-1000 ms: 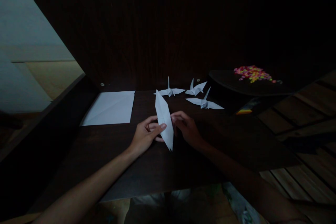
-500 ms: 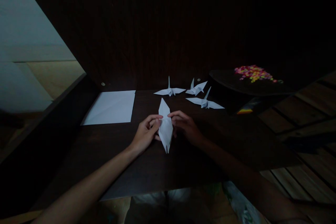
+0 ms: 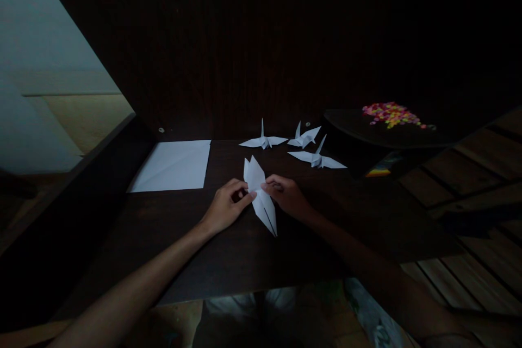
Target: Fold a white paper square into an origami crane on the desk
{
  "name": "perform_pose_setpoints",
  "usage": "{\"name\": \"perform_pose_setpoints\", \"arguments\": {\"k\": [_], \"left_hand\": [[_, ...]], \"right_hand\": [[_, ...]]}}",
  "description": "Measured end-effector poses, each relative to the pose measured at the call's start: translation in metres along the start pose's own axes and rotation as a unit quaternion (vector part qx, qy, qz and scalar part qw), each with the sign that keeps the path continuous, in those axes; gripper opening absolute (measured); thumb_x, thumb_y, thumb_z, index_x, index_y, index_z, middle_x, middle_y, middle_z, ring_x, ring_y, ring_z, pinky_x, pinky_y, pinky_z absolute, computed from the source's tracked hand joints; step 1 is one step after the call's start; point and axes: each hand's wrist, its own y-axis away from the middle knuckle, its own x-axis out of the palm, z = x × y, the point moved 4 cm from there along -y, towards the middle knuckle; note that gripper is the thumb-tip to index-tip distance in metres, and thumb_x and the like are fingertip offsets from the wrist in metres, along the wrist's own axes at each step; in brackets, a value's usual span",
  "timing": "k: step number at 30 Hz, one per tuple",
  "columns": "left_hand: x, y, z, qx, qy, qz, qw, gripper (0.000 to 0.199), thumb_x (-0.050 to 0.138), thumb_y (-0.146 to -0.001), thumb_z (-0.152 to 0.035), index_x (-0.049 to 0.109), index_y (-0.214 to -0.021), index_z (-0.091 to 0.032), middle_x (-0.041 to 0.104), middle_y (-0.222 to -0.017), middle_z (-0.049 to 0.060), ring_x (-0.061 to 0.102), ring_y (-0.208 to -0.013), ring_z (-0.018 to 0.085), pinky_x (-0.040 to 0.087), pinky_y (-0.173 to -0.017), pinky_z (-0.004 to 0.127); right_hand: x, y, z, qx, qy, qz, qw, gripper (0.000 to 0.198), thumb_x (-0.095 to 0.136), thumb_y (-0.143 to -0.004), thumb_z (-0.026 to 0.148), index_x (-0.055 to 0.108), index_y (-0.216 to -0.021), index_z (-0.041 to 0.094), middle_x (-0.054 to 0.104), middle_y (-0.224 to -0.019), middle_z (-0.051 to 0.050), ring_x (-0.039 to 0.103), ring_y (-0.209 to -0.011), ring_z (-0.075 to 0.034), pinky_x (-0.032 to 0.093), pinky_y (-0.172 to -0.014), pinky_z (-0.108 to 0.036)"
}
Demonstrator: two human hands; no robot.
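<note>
A partly folded white origami paper (image 3: 263, 207) is held between both hands above the dark table. It has a long diamond shape, with a slit in its near half and two points spread apart at its far end. My left hand (image 3: 227, 205) pinches the paper's left side, thumb on the near face. My right hand (image 3: 287, 196) grips the right side around its middle, with some fingers hidden behind. Just beyond stand three finished white paper cranes: one crane (image 3: 264, 142) straight ahead, another crane (image 3: 304, 136) to its right, and a nearer crane (image 3: 317, 160).
A flat white sheet (image 3: 173, 166) lies at the table's back left. Dark boards rise behind and along the left. At the right, a dark rounded shelf (image 3: 354, 125) bears a heap of small colourful pieces (image 3: 393, 114). The table's front edge (image 3: 228, 294) is close to my lap.
The folded paper has been tilted, its near end swinging right. A second point now shows at its far end, and the slit is more visible. Both hands have shifted their hold slightly.
</note>
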Motion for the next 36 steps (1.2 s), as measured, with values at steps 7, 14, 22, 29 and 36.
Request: {"name": "perform_pose_setpoints", "arguments": {"k": [7,14,22,29,36], "left_hand": [[-0.004,-0.003,0.008,0.062,-0.082,-0.009,0.995,0.018,0.067,-0.081,-0.036,0.072,-0.077,-0.019,0.059,-0.094,0.005,0.058,-0.090,0.019,0.047,-0.079,0.031],[-0.002,-0.005,0.013,0.040,-0.072,0.044,0.996,0.019,0.069,-0.079,-0.033,0.066,-0.068,-0.017,0.064,-0.070,0.001,0.058,-0.068,0.016,0.044,-0.067,0.027],[0.000,-0.005,0.002,0.124,-0.143,0.085,0.978,0.013,0.061,-0.084,-0.025,0.069,-0.075,-0.018,0.066,-0.083,0.005,0.059,-0.082,0.020,0.045,-0.076,0.032],[-0.004,-0.009,0.003,0.131,-0.156,0.110,0.973,0.011,0.061,-0.084,-0.025,0.070,-0.079,-0.020,0.067,-0.083,0.005,0.060,-0.080,0.020,0.046,-0.075,0.031],[-0.007,-0.011,0.002,0.111,-0.144,0.103,0.978,0.010,0.062,-0.082,-0.025,0.067,-0.077,-0.018,0.068,-0.080,0.004,0.062,-0.071,0.017,0.046,-0.070,0.027]], "right_hand": [[0.002,0.000,0.007,-0.040,0.155,0.056,0.985,0.023,0.060,-0.085,0.024,0.058,-0.063,0.016,0.053,-0.075,0.000,0.049,-0.066,-0.011,0.037,-0.063,-0.026],[0.009,0.002,0.007,-0.065,0.240,0.094,0.964,0.020,0.062,-0.085,0.017,0.051,-0.068,0.016,0.047,-0.070,0.003,0.045,-0.063,-0.011,0.031,-0.059,-0.024],[0.014,0.002,0.005,-0.090,0.304,0.116,0.941,0.019,0.061,-0.085,0.014,0.051,-0.070,0.016,0.051,-0.076,-0.001,0.048,-0.070,-0.013,0.035,-0.064,-0.026],[0.017,0.003,0.000,-0.097,0.329,0.139,0.929,0.014,0.055,-0.087,0.010,0.053,-0.074,0.016,0.054,-0.084,-0.005,0.052,-0.078,-0.016,0.039,-0.069,-0.027],[0.014,0.002,0.001,-0.083,0.303,0.126,0.941,0.013,0.058,-0.084,0.012,0.052,-0.073,0.017,0.052,-0.076,-0.003,0.048,-0.067,-0.014,0.035,-0.060,-0.026]]}}
